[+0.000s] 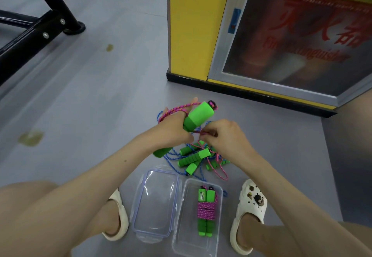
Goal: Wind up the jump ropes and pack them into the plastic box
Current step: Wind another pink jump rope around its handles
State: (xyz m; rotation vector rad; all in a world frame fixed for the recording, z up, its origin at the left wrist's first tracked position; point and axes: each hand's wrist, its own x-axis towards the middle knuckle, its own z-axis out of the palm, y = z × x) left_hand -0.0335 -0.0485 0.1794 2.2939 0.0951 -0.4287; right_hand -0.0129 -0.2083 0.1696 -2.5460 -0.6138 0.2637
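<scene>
Left hand (173, 130) grips a thick green foam handle (196, 116), with braided pink cord (177, 109) looped over its fingers. Right hand (225, 138) pinches that cord just beside it. Beneath both hands a tangle of ropes (198, 159), ribbed green handles with blue and pink cords, lies on the grey floor (100, 95), partly hidden by the wrists. Nearer the person, a clear plastic box (189, 232) holds one wound rope (206, 212). The box's lid (157, 202) lies just left of it.

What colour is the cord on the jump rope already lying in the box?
The cord is a pink-purple braid, clearest in the head view.
</scene>
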